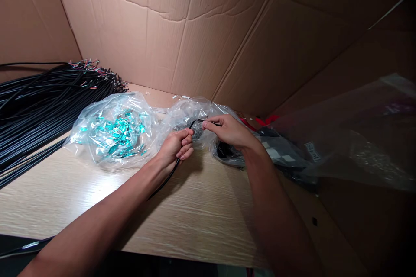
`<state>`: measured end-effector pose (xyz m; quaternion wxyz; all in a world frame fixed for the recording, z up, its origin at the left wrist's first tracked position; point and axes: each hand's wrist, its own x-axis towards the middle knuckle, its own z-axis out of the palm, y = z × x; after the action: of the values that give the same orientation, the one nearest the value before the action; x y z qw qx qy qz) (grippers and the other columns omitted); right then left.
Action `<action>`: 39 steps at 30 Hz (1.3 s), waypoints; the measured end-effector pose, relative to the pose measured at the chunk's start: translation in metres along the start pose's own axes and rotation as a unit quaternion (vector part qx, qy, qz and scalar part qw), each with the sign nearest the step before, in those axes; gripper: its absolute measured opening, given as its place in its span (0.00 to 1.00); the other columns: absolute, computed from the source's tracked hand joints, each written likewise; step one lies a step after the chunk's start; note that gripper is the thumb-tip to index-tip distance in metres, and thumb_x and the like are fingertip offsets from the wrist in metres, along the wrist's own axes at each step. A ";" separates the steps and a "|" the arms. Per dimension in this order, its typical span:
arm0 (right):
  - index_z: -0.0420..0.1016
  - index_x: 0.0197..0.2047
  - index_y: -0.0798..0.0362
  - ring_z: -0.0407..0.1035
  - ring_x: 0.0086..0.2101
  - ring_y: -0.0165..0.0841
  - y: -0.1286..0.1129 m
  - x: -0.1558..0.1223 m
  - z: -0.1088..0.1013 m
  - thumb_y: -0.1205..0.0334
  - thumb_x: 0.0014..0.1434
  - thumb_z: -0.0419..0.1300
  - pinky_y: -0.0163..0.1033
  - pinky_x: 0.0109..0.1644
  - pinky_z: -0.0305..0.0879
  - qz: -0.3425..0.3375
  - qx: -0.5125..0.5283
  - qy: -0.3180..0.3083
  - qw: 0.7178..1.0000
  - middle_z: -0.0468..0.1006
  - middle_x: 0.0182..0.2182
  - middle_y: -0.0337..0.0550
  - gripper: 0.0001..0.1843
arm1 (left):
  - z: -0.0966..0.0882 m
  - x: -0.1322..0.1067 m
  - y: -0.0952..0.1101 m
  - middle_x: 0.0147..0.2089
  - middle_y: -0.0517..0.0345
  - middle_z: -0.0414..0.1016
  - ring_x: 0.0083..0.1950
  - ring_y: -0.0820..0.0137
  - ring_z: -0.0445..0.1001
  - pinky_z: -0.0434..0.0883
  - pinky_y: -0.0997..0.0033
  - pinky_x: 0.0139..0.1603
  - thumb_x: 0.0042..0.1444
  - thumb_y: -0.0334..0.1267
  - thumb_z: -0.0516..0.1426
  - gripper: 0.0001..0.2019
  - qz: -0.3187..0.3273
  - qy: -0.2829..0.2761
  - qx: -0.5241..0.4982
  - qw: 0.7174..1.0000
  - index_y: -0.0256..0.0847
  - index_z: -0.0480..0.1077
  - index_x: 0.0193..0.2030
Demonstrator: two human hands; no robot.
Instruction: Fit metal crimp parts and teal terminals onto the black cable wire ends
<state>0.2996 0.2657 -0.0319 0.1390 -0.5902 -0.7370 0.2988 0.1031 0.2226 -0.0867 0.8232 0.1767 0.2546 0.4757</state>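
Note:
A black cable (166, 180) runs up from the table's front into my left hand (177, 146), whose fingers are wrapped round it. From there it bends over to my right hand (229, 129), which pinches it between thumb and fingertips. Both hands are close together in front of a clear plastic bag (186, 107) with small grey pieces (197, 129) in it. Beyond my fingers the cable's tip is hidden.
A thick bundle of black cables (42, 99) with bare coloured wire ends lies at the left. Beside it sits a clear bag of shiny teal pieces (121, 132). Bags with dark parts (282, 151) are at the right. Cardboard walls (169, 30) enclose the wooden table (208, 225).

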 end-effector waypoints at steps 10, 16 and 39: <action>0.78 0.52 0.67 0.48 0.33 0.05 -0.007 -0.003 0.000 0.36 0.70 0.54 0.20 0.40 0.41 0.044 0.008 -0.005 0.999 0.71 0.38 0.42 0.37 | -0.001 0.000 -0.001 0.21 0.71 0.52 0.12 0.83 0.44 0.45 0.81 0.13 0.76 0.27 0.49 0.13 0.009 -0.007 0.021 1.000 0.35 0.67 0.37; 0.72 0.44 0.70 0.41 0.31 0.06 -0.008 -0.002 0.003 0.37 0.70 0.53 0.23 0.40 0.35 0.050 -0.011 -0.009 0.999 0.62 0.29 0.43 0.36 | -0.003 0.001 -0.003 0.21 0.71 0.52 0.12 0.83 0.45 0.46 0.82 0.13 0.76 0.27 0.48 0.13 0.008 -0.006 0.022 1.000 0.35 0.67 0.38; 0.73 0.46 0.70 0.47 0.35 0.06 -0.008 -0.001 0.001 0.36 0.71 0.52 0.22 0.42 0.42 0.014 -0.019 -0.013 1.000 0.70 0.38 0.44 0.37 | -0.002 0.000 -0.005 0.21 0.71 0.53 0.12 0.82 0.45 0.47 0.81 0.13 0.77 0.28 0.48 0.13 0.013 0.002 0.048 0.999 0.34 0.68 0.39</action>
<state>0.2933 0.2630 -0.0276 0.1144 -0.5990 -0.7359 0.2943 0.1054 0.2203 -0.0913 0.8069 0.2184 0.2763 0.4742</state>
